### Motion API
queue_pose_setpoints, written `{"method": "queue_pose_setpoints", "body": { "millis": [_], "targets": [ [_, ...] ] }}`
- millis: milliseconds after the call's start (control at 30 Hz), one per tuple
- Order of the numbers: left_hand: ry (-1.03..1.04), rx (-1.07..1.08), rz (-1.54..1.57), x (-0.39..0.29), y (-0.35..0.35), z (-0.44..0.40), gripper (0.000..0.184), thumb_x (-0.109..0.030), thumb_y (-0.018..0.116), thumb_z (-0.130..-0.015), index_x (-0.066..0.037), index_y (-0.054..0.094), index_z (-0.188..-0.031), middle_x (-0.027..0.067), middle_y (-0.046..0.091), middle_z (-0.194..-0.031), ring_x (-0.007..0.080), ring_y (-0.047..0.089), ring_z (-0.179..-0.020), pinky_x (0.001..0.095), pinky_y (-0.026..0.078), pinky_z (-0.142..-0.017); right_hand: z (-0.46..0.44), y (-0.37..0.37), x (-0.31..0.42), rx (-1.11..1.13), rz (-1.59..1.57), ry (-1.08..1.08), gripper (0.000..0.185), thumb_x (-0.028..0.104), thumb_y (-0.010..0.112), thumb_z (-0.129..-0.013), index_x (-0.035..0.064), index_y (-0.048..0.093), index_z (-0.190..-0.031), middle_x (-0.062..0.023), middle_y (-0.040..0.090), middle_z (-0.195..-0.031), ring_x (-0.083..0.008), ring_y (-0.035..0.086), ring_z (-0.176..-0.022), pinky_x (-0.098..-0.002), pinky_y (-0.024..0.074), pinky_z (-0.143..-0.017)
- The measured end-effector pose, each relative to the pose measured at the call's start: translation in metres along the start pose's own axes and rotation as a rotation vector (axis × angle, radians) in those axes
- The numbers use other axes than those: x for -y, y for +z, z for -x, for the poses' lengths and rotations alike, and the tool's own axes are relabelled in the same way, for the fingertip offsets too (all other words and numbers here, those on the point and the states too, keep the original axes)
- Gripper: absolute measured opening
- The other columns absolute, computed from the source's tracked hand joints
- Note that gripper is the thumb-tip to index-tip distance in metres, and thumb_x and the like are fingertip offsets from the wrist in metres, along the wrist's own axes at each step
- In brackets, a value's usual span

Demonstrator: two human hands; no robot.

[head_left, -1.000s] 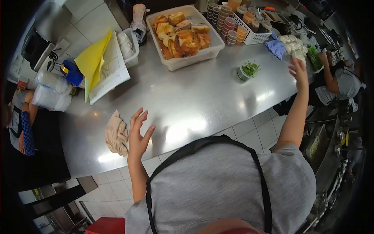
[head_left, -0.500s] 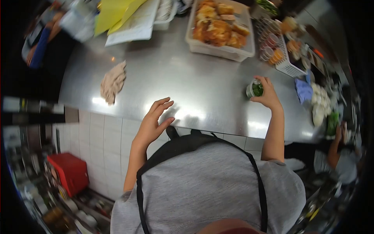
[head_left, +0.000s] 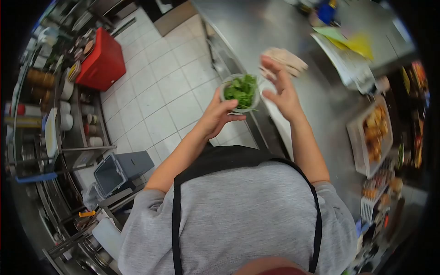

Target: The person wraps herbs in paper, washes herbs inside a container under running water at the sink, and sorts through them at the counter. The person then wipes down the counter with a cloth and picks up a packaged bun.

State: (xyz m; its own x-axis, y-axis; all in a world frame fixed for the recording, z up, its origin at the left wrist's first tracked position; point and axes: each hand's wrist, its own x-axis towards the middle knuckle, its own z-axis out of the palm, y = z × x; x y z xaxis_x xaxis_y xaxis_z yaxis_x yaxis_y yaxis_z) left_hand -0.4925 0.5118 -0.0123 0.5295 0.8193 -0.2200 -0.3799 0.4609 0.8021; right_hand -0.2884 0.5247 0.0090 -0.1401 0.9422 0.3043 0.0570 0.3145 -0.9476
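Observation:
My left hand [head_left: 219, 113] grips a small clear tub [head_left: 225, 95] filled with green leaves [head_left: 243, 89], its thumb on the rim at the near side. The tub is held up over the floor, beside the steel counter's edge. Just right of the tub is my right hand [head_left: 283, 94], raised with fingers apart and holding nothing; its fingertips are slightly blurred. Behind those fingertips a beige cloth [head_left: 286, 62] lies crumpled on the steel counter [head_left: 316, 98].
A white container of browned food [head_left: 362, 156] and papers with a yellow sheet [head_left: 341, 59] are on the counter at right. On the left stand a red box [head_left: 103, 62], shelving [head_left: 85, 117] and a grey bin [head_left: 130, 165]. Tiled floor [head_left: 160, 96] lies between.
The tub of leaves has gone from my right hand at the counter to my left hand. My body and view have turned left, bringing the floor and shelves into view.

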Motion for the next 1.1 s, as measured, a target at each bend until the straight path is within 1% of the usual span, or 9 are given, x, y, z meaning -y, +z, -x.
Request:
{"method": "queue_pose_setpoints", "body": {
  "millis": [67,300,500,700,767,800,867,967,1100],
  "targets": [
    [0.068,-0.111,-0.001,-0.024,-0.073,0.016,0.076,-0.030,0.063,-0.076,-0.014,0.021,-0.137,0.0113,0.039,-0.130,0.0258,0.046,-0.114,0.0420,0.048,-0.082,-0.051,0.035,-0.022,-0.037,0.031,0.042,0.043,0.025,0.067,-0.078,0.0075,0.052,-0.113,-0.0054,0.045,-0.127,-0.0192,0.040,-0.119,-0.0386,0.0306,-0.098],
    [0.313,-0.721,-0.040,-0.139,-0.271,0.085,0.068,-0.031,0.060,-0.079,-0.017,0.025,-0.135,0.0109,0.044,-0.127,0.0261,0.051,-0.110,0.0427,0.046,-0.084,-0.207,0.156,-0.055,0.070,-0.253,0.078,0.026,0.016,0.061,-0.084,0.0065,0.054,-0.107,-0.0077,0.047,-0.123,-0.0156,0.043,-0.113,-0.0295,0.0329,-0.094],
    [0.445,-0.794,0.029,-0.207,-0.362,0.050,0.060,-0.029,0.055,-0.084,-0.013,0.025,-0.134,0.0112,0.046,-0.124,0.0285,0.053,-0.108,0.0398,0.048,-0.084,-0.313,0.212,-0.085,0.165,-0.215,0.076,0.023,0.014,0.059,-0.085,0.0050,0.055,-0.105,-0.0081,0.048,-0.122,-0.0162,0.044,-0.112,-0.0295,0.0324,-0.095],
    [0.471,-0.791,0.061,-0.274,-0.428,-0.048,0.065,-0.030,0.056,-0.083,-0.017,0.023,-0.137,0.0094,0.042,-0.129,0.0263,0.050,-0.111,0.0411,0.043,-0.086,-0.465,0.211,-0.174,0.140,-0.108,0.096,0.034,0.027,0.044,-0.092,0.0029,0.062,-0.078,-0.0075,0.056,-0.109,-0.0154,0.049,-0.100,-0.0285,0.0350,-0.088],
    [0.475,-0.818,0.097,-0.310,-0.446,-0.071,0.060,-0.024,0.057,-0.083,-0.015,0.026,-0.134,0.0082,0.042,-0.128,0.0239,0.045,-0.115,0.0442,0.043,-0.086,-0.523,0.231,-0.174,0.056,0.004,0.048,0.019,0.018,0.051,-0.088,0.0051,0.062,-0.079,-0.0075,0.054,-0.109,-0.0180,0.051,-0.098,-0.0296,0.0379,-0.087],
    [0.512,-0.836,0.083,-0.329,-0.453,-0.079,0.060,-0.025,0.056,-0.083,-0.015,0.027,-0.134,0.0083,0.042,-0.128,0.0241,0.045,-0.115,0.0432,0.043,-0.086,-0.552,0.238,-0.174,0.103,0.149,-0.129,0.014,0.005,0.055,-0.083,0.0064,0.057,-0.097,-0.0053,0.049,-0.117,-0.0160,0.049,-0.103,-0.0280,0.0400,-0.086],
    [0.594,-0.799,0.022,-0.360,-0.481,-0.091,0.062,-0.025,0.056,-0.082,-0.014,0.027,-0.135,0.0083,0.044,-0.127,0.0228,0.046,-0.114,0.0414,0.043,-0.085,-0.609,0.265,-0.158,0.256,0.141,-0.022,0.045,-0.001,0.058,-0.075,0.0130,0.046,-0.117,-0.0034,0.047,-0.118,-0.0180,0.046,-0.109,-0.0345,0.0398,-0.089],
    [0.682,-0.857,0.110,-0.379,-0.543,-0.101,0.063,-0.031,0.058,-0.082,-0.015,0.027,-0.135,0.0085,0.045,-0.126,0.0252,0.050,-0.110,0.0408,0.042,-0.086,-0.692,0.318,-0.165,0.479,0.220,-0.213,0.037,0.002,0.061,-0.073,0.0080,0.052,-0.108,-0.0064,0.052,-0.107,-0.0191,0.049,-0.100,-0.0324,0.0432,-0.083],
    [0.586,-0.933,0.227,-0.399,-0.614,-0.124,0.061,-0.033,0.059,-0.081,-0.018,0.030,-0.133,0.0052,0.048,-0.124,0.0250,0.052,-0.107,0.0404,0.041,-0.085,-0.775,0.391,-0.224,0.854,0.315,0.017,0.027,0.019,0.064,-0.078,0.0086,0.055,-0.103,-0.0069,0.057,-0.103,-0.0197,0.055,-0.093,-0.0333,0.0436,-0.081]
  ]
}}
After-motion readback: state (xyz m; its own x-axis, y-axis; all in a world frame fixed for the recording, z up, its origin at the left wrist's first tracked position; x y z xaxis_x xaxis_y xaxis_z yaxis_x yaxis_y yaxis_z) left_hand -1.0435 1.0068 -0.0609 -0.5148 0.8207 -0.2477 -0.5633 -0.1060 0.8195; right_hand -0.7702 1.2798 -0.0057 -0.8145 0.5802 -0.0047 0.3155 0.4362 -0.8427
